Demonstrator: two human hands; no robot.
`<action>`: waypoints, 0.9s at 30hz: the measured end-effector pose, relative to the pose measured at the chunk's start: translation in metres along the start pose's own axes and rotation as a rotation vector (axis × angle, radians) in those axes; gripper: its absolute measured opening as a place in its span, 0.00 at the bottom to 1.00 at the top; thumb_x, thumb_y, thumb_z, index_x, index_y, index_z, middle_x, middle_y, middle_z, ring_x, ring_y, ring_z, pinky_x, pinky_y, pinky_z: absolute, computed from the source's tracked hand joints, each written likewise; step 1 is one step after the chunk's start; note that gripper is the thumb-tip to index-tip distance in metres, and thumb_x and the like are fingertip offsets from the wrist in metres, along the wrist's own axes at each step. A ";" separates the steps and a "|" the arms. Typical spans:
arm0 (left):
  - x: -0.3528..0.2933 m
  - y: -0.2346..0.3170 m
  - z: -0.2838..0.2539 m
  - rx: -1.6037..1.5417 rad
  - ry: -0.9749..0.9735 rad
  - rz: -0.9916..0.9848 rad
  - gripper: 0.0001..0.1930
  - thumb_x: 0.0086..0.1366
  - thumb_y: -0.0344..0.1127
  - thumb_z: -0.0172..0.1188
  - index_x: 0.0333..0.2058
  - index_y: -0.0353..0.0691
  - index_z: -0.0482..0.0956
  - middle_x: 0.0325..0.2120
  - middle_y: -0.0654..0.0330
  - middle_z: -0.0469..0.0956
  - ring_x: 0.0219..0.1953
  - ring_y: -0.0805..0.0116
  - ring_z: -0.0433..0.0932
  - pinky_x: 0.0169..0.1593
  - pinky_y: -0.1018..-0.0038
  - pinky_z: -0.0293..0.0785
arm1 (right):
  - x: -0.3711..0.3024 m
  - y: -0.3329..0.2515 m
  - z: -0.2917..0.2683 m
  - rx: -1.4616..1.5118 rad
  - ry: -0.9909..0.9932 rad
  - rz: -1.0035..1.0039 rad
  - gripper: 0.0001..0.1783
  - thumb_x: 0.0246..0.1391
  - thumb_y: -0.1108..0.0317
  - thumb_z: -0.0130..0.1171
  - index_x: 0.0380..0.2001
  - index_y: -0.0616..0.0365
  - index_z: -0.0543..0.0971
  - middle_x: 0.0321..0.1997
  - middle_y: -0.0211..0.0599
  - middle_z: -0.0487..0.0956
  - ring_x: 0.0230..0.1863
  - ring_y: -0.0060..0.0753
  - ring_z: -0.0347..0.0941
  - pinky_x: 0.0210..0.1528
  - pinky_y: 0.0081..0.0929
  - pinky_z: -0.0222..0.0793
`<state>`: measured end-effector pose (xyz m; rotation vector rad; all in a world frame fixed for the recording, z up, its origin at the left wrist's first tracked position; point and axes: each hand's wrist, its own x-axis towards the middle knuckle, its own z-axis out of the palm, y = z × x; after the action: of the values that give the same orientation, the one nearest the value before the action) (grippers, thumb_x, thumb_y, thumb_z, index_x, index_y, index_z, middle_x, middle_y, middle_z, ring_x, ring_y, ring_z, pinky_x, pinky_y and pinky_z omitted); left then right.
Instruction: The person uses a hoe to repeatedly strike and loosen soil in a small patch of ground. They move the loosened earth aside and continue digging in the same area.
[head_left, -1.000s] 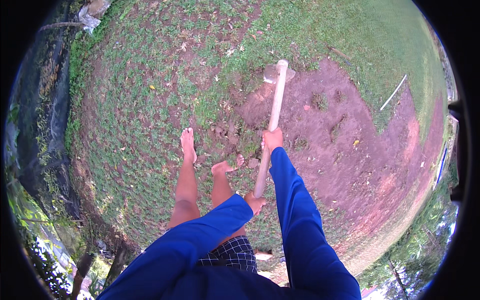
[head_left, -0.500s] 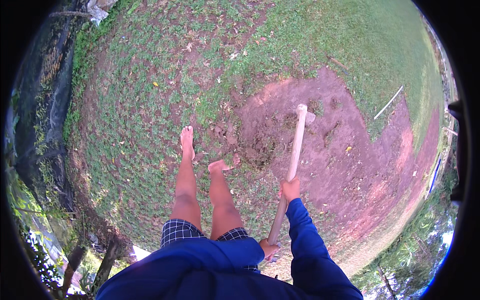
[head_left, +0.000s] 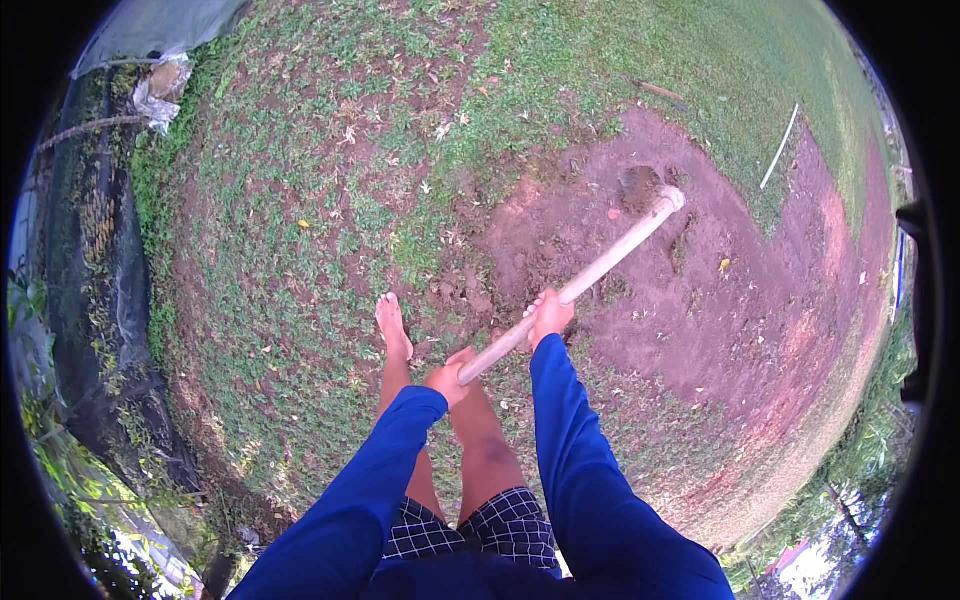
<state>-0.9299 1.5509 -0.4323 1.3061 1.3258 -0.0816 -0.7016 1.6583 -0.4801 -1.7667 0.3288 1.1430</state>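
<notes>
With both hands I hold a hoe [head_left: 620, 254] by its long pale wooden handle, which slants up to the right. My left hand [head_left: 447, 384] is closed round the near end, in front of my leg. Farther along the handle, my right hand [head_left: 551, 316] is wrapped round it. The hoe's head end is over the bare reddish-brown soil [head_left: 720, 320]; its blade is hard to make out against the dirt. Loose dug earth [head_left: 470, 290] lies between my feet and the bare patch.
My bare left foot [head_left: 393, 318] stands on patchy grass [head_left: 290, 310]; the other foot is mostly hidden behind my left hand. A white stick [head_left: 780, 147] and a brown stick-like piece [head_left: 660, 91] lie beyond the soil. Dark netting [head_left: 110, 280] borders the left side.
Both hands have moved up and forward with the hoe. Its handle now slants more to the right, with its head end farther off. My left arm has come into view.
</notes>
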 end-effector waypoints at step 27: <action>-0.071 0.045 -0.067 -0.430 -0.224 -0.250 0.09 0.52 0.28 0.63 0.30 0.39 0.71 0.13 0.64 0.69 0.11 0.75 0.68 0.14 0.74 0.65 | -0.057 -0.010 0.037 -0.065 -0.090 0.032 0.09 0.48 0.78 0.53 0.29 0.58 0.63 0.15 0.33 0.66 0.11 0.29 0.64 0.10 0.29 0.63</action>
<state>-0.9660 1.5722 -0.3336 0.7438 1.2246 -0.1051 -0.7456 1.6790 -0.4310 -1.7656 0.2696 1.2650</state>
